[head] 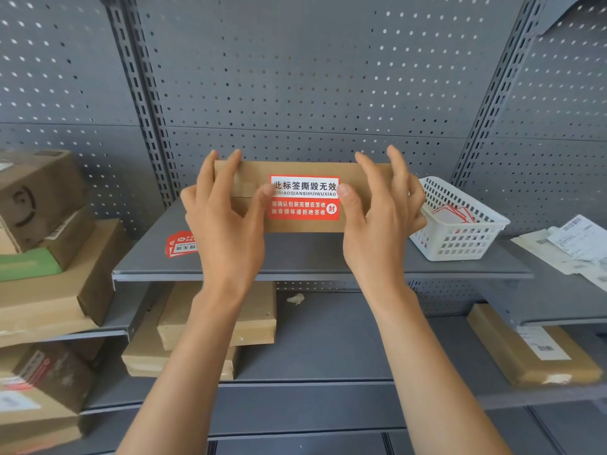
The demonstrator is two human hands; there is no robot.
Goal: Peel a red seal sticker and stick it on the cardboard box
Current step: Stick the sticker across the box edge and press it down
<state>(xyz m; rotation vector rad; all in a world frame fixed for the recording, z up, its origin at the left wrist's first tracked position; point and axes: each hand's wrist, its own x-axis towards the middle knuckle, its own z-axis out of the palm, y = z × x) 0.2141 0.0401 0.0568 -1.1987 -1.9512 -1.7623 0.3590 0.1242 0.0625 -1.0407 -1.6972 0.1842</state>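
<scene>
Brown cardboard box (pixel 295 221) held upright above the grey shelf (pixel 295 261), red seal sticker (pixel 303 198) stuck across its front over the flap seam; left hand (pixel 226 215) clasped on the box's left end, fingers over the top edge, thumb touching the sticker's left edge; right hand (pixel 381 215) clasped on the right end, thumb at the sticker's right edge; loose red stickers (pixel 180 246) lying on the shelf to the left; white basket (pixel 460 234) to the right, more sheets inside.
</scene>
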